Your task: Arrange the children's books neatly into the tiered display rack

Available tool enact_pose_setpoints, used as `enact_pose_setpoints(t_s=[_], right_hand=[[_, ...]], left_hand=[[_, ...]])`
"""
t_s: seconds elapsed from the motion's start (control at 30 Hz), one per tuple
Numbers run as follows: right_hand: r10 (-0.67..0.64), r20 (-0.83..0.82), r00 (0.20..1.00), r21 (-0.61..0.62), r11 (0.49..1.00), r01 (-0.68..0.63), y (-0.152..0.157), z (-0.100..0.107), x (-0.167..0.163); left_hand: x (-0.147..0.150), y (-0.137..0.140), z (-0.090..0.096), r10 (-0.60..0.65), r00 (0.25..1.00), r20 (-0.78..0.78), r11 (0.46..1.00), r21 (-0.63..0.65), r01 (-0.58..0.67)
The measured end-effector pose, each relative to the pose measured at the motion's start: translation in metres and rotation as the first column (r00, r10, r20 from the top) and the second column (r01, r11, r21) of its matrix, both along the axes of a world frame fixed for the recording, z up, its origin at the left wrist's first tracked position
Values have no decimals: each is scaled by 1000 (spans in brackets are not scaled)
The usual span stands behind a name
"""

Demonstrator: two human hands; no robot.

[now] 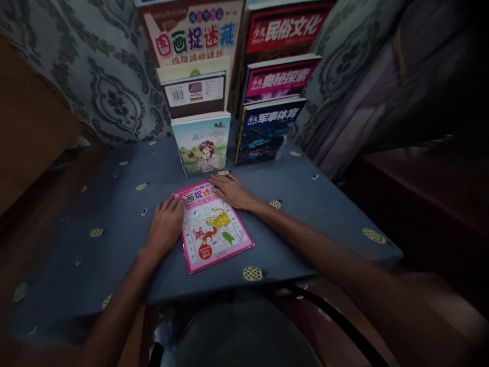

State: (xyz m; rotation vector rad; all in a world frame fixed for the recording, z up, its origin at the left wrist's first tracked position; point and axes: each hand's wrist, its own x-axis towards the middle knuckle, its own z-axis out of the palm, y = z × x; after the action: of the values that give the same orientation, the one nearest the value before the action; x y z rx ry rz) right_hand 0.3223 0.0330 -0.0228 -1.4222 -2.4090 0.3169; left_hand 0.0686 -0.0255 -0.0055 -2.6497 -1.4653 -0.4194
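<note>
On a blue-grey table [118, 214], near the wearer's side, a pink book [212, 234] is lying flat and slightly turned, its cover showing a fox, a yellow tiger and a green shape. The left hand [166, 224] is resting palm down along its upper left edge, open, the fingers slightly bent and touching the cover. The right hand [231, 192] is lying open across the upper right corner, its fingers stretched out and covering part of the title. Around them, yellow pineapple prints [373, 235] are dotting the surface, with small pale marks scattering between. Just beyond the pink book, two rows of books are standing upright toward the back. On the left, a pale blue book [202, 145] is fronting a barcoded one [196, 94], and a tall brown book [191, 33] is rising behind. On the right, a navy book [269, 132], a magenta one [282, 81] and a red one [286, 35] are stepping upward. Behind the table, a grey patterned curtain [118, 102] is hanging, and a plainer purplish drape [367, 109] is falling at the right. A brown panel [30, 122] is filling the far left, while the right side of the room is sinking into shadow.
</note>
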Motion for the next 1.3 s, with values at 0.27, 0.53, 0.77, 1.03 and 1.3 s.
enact_pose_setpoints(t_s=[0.27,0.53,0.77,1.03,1.3], right_hand=[[1,-52,999,23,1000,0,1,-5,-2],[-5,-44,999,21,1000,6,0,-4,0],[-5,-38,999,28,1000,6,1,-6,-1],[-45,-31,998,43,998,46,-1,-8,-7],[-110,-11,994,60,992,111,6,-16,-28]], left_hand=[[71,-66,-1,-439,896,73,894,-62,443],[82,-87,5,-380,893,240,871,-231,433],[91,-89,6,-251,893,374,876,-305,374],[86,-89,10,-179,876,448,834,-403,377],[60,-82,12,-334,904,268,869,-284,405]])
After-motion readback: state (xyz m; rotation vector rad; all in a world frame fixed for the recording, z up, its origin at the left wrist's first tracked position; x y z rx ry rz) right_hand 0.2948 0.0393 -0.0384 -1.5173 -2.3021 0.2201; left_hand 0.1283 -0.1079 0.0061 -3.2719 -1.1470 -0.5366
